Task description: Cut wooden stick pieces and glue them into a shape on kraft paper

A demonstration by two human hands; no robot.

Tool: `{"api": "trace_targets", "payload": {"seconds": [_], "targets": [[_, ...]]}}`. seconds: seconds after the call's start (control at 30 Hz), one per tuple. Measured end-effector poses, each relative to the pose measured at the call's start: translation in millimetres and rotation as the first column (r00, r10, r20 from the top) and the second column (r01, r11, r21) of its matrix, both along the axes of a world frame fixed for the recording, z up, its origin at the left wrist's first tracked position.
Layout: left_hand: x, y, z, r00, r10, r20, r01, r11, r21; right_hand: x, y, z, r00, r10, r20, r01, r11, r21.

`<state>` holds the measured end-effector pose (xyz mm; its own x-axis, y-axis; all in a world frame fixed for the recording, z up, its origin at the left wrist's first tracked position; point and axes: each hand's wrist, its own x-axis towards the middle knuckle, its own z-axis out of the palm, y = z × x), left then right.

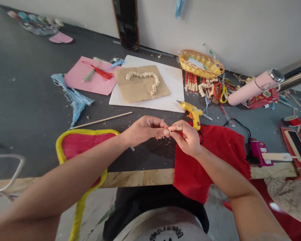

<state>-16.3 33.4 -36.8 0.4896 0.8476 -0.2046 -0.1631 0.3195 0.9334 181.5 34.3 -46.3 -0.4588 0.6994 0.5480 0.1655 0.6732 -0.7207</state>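
Note:
My left hand and my right hand meet over the table's front part, fingertips pinched together. Between them is a tiny pale piece, too small to name and mostly covered by the fingers. Pale crumbs lie scattered on the dark tabletop below. Beyond the hands, a curved chain of cream-coloured bits rests on brown paper, which lies on a white board. A yellow glue gun lies just past my right hand. Red cloth spreads under my right wrist.
At left are a yellow-rimmed red fan-like piece, a thin stick, a blue tassel and pink paper. A wicker basket, scissors and a pink flask stand at back right. A phone leans on the wall.

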Motion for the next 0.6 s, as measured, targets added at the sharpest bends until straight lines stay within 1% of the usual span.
{"api": "trace_targets", "payload": {"seconds": [0.2, 0.4, 0.6], "targets": [[0.5, 0.0, -1.4, 1.0, 0.015, -0.007, -0.015, 1.0, 0.005, -0.3, -0.1, -1.3, 1.0, -0.018, 0.017, 0.018, 1.0, -0.009], [-0.8, 0.3, 0.2, 0.999, -0.017, -0.031, 0.017, 1.0, -0.01, 0.3, 0.0, -4.4, 1.0, -0.003, 0.002, 0.003, 1.0, 0.006], [-1.2, 0.3, -0.6, 0.999, -0.041, -0.002, 0.04, 0.999, -0.028, 0.9, -0.1, -4.0, 1.0, -0.008, 0.022, 0.008, 1.0, 0.021]]}}
